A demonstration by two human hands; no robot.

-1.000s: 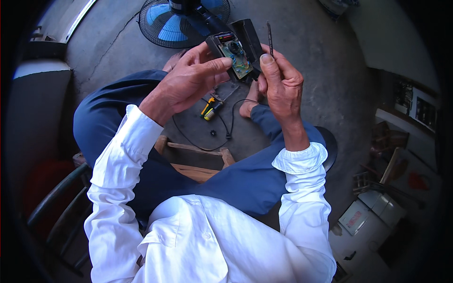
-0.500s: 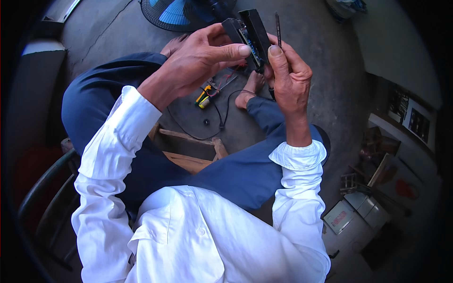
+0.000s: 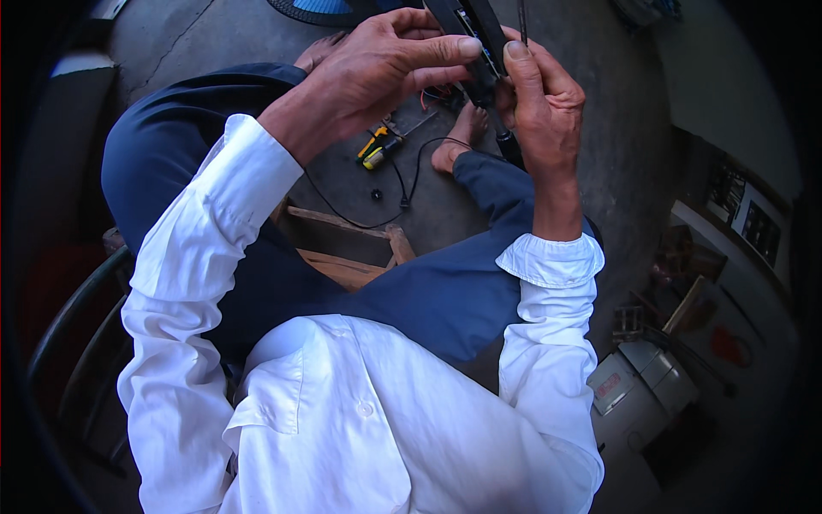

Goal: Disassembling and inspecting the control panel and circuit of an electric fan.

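Held up at the top of the view is a long black plastic casing (image 3: 491, 36), its two halves a little apart with a strip of circuit board showing between them. Its upper end is cut off by the picture's edge. My left hand (image 3: 364, 77) grips the casing from the left, thumb across the gap. From the right, my right hand (image 3: 548, 107) pinches the casing's lower edge between thumb and fingers. A thin dark rod (image 3: 523, 19), looking like a screwdriver shaft, rises behind the right fingers, and a black handle-like piece (image 3: 509, 148) shows below that hand.
On the floor lie yellow-and-black hand tools (image 3: 375, 156), a black cord (image 3: 416, 176) and a small black round piece (image 3: 377, 195). A wooden stool frame (image 3: 341, 267) stands between my legs. A fan (image 3: 318, 12) is ahead, a chair (image 3: 73, 313) at left, white boxes (image 3: 651, 377) at right.
The whole view has shifted, so floor things and hands sit higher in the picture. The casing has moved up and slightly right, and the gap between its halves looks narrower.
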